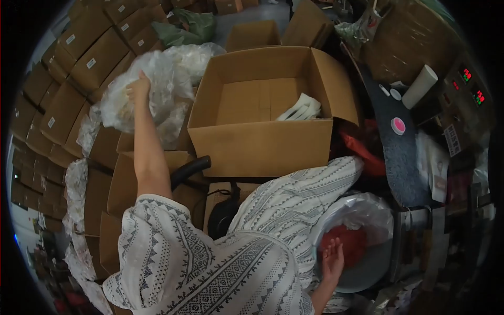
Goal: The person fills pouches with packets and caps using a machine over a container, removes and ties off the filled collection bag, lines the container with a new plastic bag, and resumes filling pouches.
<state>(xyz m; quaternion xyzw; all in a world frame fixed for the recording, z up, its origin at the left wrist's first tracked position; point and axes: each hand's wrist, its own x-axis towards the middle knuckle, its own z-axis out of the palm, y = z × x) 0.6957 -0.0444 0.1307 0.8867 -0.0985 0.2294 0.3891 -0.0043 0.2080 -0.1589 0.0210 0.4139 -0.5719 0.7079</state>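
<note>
With my left arm stretched forward, my left hand (138,90) is closed on a clear plastic bag (118,107) with pale contents that I cannot make out. More clear bags (194,58) lie behind it, beside a large open cardboard box (260,149). A white, folded strip-like item (302,108) rests inside that box. My right hand (332,262) is low on the right, fingers apart and holding nothing. It is in front of a round bin (370,268) lined with clear plastic, where something red (344,244) shows inside.
Stacked cartons (92,63) rise on the left. To the right, a grey worktop (394,152) carries a white roll (421,86) and a round pink-topped tub (398,125). A machine with red digits (479,97) stands beyond. A black armrest (191,170) lies near my left arm.
</note>
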